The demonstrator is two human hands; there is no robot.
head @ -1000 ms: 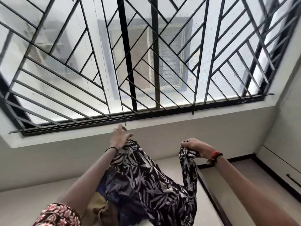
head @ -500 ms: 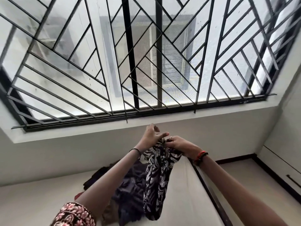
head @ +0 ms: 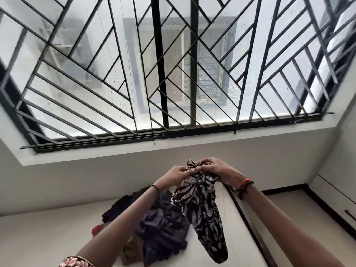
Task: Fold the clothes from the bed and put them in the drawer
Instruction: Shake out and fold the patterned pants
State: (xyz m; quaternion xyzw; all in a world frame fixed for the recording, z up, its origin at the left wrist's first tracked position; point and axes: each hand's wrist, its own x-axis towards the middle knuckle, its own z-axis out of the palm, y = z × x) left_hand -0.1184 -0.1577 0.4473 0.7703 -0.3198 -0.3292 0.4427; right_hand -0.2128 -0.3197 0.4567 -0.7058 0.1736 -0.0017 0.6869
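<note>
Head view, tilted up; window grille fills the top.

- Your left hand and right hand meet, touching, above the bed.
- Both have fingers curled tight round 1 bunched end of the printed garment. No slack shows between the 2 grips.
- Garment hangs straight down from the grip as a narrow strip, long axis near vertical. Its tail is low by the bed's right edge; cannot tell if it touches.
- Pile of unfolded clothes lies on the bed just left of the strip.
- Judgement: fold part made. The tail lies below the grip and toward you, so 1 hand must drop for it; both look equally near.
- Handle at far right may be the drawer.
</note>
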